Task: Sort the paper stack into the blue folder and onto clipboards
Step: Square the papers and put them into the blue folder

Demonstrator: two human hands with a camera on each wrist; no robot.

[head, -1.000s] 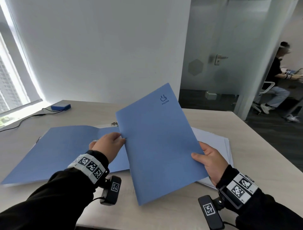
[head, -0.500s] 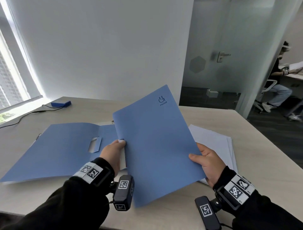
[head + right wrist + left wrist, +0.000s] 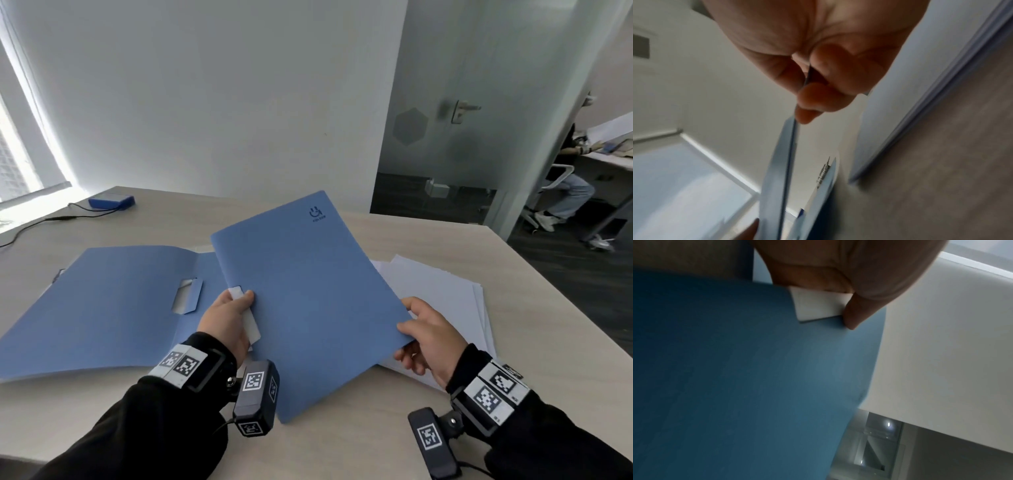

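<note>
Nearest, the left hand (image 3: pixel 227 320) pinched a small white tab (image 3: pixel 245 315) against the left edge of a closed blue folder (image 3: pixel 308 301), thumb on top, while the right hand (image 3: pixel 428 337) clamped the folder's right edge between thumb and curled fingers, tilting it above the table (image 3: pixel 534 308). Just beyond the right fingers, partly under the folder, lay the paper stack (image 3: pixel 442 287). Left of the left fingers a second blue folder (image 3: pixel 102 308) lay open and flat, and well past it sat a small blue box (image 3: pixel 110 201).
</note>
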